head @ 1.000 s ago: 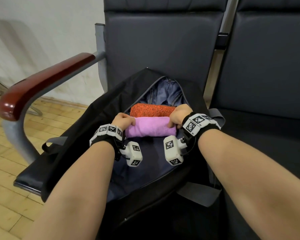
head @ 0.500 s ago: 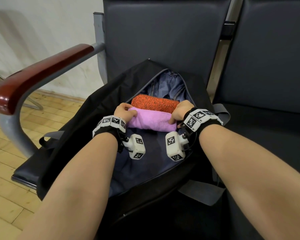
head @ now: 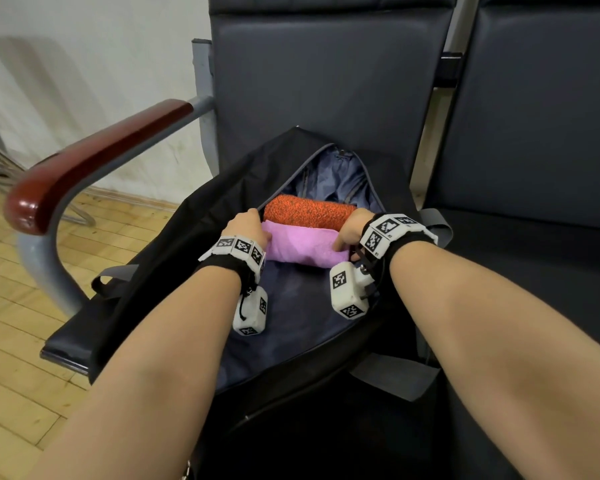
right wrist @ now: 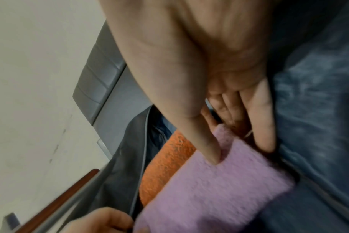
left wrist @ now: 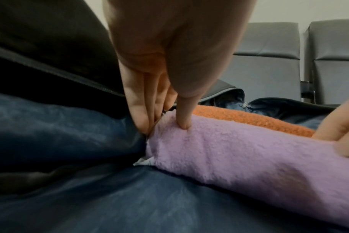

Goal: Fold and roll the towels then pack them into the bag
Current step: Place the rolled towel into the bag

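Note:
A black bag (head: 194,237) with blue lining (left wrist: 70,126) lies open on a chair seat. Inside it an orange rolled towel (head: 309,211) lies crosswise, with a purple rolled towel (head: 300,245) right in front of it, touching it and resting on the lining. My left hand (head: 248,226) holds the purple roll's left end, thumb (left wrist: 182,119) pressed on top and fingers (left wrist: 141,113) down over the end. My right hand (head: 350,232) holds the right end the same way, thumb (right wrist: 213,156) on top, fingers (right wrist: 263,134) between the roll's end and the bag wall.
A red-brown wooden armrest (head: 94,157) on a grey metal frame stands left of the bag. Dark chair backs (head: 319,91) rise behind it, and another seat (head: 534,254) lies to the right. Grey bag straps (head: 433,223) hang over the sides. Wooden floor (head: 14,306) lies at left.
Both hands have brought the purple roll a little lower into the bag against the orange roll, its right end now tilted down. The head view has shifted slightly.

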Demonstrator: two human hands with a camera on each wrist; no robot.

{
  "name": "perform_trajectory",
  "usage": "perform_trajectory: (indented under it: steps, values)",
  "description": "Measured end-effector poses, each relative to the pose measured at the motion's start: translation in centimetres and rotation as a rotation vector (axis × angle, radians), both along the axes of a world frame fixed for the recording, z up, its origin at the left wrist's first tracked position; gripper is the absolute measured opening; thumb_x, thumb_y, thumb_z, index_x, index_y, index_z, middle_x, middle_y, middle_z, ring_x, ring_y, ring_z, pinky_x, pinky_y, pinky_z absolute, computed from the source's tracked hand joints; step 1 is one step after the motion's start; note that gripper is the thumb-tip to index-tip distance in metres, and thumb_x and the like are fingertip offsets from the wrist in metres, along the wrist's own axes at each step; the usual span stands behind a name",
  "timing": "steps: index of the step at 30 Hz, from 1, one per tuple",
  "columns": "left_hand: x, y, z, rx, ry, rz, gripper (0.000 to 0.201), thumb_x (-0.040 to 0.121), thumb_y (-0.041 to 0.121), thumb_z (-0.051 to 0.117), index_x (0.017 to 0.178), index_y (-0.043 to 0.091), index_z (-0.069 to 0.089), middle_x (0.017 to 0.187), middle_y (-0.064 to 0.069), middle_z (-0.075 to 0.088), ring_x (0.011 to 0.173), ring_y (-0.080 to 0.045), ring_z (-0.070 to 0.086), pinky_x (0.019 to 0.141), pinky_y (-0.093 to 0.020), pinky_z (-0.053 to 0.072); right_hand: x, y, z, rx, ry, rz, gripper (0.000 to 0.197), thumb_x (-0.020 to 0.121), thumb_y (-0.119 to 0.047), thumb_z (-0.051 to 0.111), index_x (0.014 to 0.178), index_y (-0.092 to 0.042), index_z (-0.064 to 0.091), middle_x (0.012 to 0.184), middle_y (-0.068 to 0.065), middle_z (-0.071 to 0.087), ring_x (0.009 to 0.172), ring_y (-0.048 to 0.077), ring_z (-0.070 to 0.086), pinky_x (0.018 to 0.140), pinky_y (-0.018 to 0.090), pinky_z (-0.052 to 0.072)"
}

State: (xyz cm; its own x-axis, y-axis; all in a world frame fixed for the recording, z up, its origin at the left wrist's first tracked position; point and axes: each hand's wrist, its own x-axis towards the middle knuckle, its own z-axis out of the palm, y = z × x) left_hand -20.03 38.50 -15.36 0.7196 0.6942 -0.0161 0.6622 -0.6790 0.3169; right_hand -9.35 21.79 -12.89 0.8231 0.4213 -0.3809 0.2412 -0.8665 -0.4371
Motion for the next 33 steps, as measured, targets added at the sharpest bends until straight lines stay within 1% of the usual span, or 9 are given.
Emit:
perform_trajectory:
  steps: [4,7,8,11,16,20,23,27,33]
  values:
    - [-0.4,-0.1,1.2,0.063,0.035,-0.013,0.035,0.090,0.027,0.060,0.115,0.004,0.052,0.120,-0.019,0.058,0.111,-0.039,0.057,0.084,-0.040,0.046,0.4,-0.9,1.1,0.203,0.058,0.043,0.030,0.084,-0.014,0.066,0.070,-0.022,0.041,0.120,0.016,0.053,0.098,0.023,0.051,0.095,0.039,0.050]
    - [-0.5,-0.5,2.7,0.068,0.008,-0.010,0.038,0.089,0.032,0.063,0.114,0.004,0.053,0.119,-0.019,0.060,0.110,-0.038,0.058,0.084,-0.039,0.046,1.0,-0.8,2.2,0.311,0.069,-0.005,0.017,0.085,-0.014,0.065,0.078,-0.018,0.050,0.112,0.014,0.056,0.079,0.020,0.055,0.060,0.017,0.055]
    - [-0.6,-0.7,3.5,0.059,0.000,-0.011,0.039,0.088,0.032,0.065,0.114,0.005,0.054,0.118,-0.018,0.060,0.109,-0.038,0.058,0.085,-0.039,0.047,0.8,-0.9,3.0,0.344,0.065,-0.002,0.007,0.086,-0.015,0.065,0.088,-0.013,0.058,0.116,0.016,0.059,0.083,0.020,0.055,0.059,0.018,0.053]
    - [-0.7,-1.4,5.6,0.008,-0.021,-0.038,0.040,0.084,0.031,0.068,0.114,0.007,0.056,0.115,-0.016,0.061,0.104,-0.034,0.060,0.087,-0.040,0.050,0.0,-1.1,5.0,0.385,0.055,0.031,0.038,0.086,-0.017,0.066,0.122,-0.003,0.060,0.125,0.016,0.061,0.091,0.020,0.056,0.076,0.028,0.052]
    - [-1.3,-3.5,9.3,0.038,-0.052,-0.083,0.035,0.081,0.028,0.070,0.107,0.005,0.062,0.110,-0.015,0.065,0.101,-0.034,0.061,0.082,-0.036,0.047,-1.6,-3.2,8.4,0.422,0.033,0.036,0.042,0.086,-0.015,0.065,0.125,-0.003,0.058,0.126,0.016,0.060,0.115,0.030,0.059,0.086,0.032,0.051]
    - [-2.2,-5.3,12.7,0.050,-0.092,-0.131,0.033,0.083,0.027,0.069,0.105,0.003,0.064,0.109,-0.015,0.065,0.102,-0.033,0.061,0.082,-0.034,0.047,-2.4,-4.9,10.9,0.699,0.091,-0.086,0.033,0.089,-0.010,0.061,0.120,-0.003,0.060,0.105,0.012,0.061,0.088,0.022,0.061,0.076,0.032,0.055]
    - [-2.8,-6.5,14.4,-0.009,-0.168,-0.193,0.025,0.083,0.030,0.069,0.095,0.008,0.065,0.102,-0.012,0.068,0.098,-0.030,0.064,0.084,-0.035,0.052,-3.0,-5.8,13.1,1.027,0.274,-0.177,0.009,0.097,-0.007,0.048,0.097,-0.008,0.056,0.090,0.006,0.059,0.068,0.013,0.063,0.065,0.024,0.054]
    - [-3.8,-7.5,14.1,-0.123,-0.194,-0.250,0.014,0.086,0.027,0.067,0.082,0.013,0.066,0.091,-0.012,0.072,0.088,-0.026,0.069,0.082,-0.037,0.056,-3.9,-5.5,12.7,1.305,0.491,-0.382,0.023,0.100,-0.011,0.041,0.079,-0.009,0.052,0.084,0.006,0.058,0.062,0.015,0.063,0.057,0.024,0.052]
    - [-4.5,-8.3,13.8,-0.136,-0.143,-0.211,0.021,0.087,0.028,0.067,0.094,0.009,0.069,0.093,-0.012,0.072,0.086,-0.023,0.067,0.077,-0.031,0.054,-5.1,-5.1,11.0,0.952,0.437,-0.207,0.019,0.095,-0.030,0.055,0.098,-0.011,0.060,0.104,0.007,0.062,0.085,0.019,0.061,0.068,0.032,0.053]
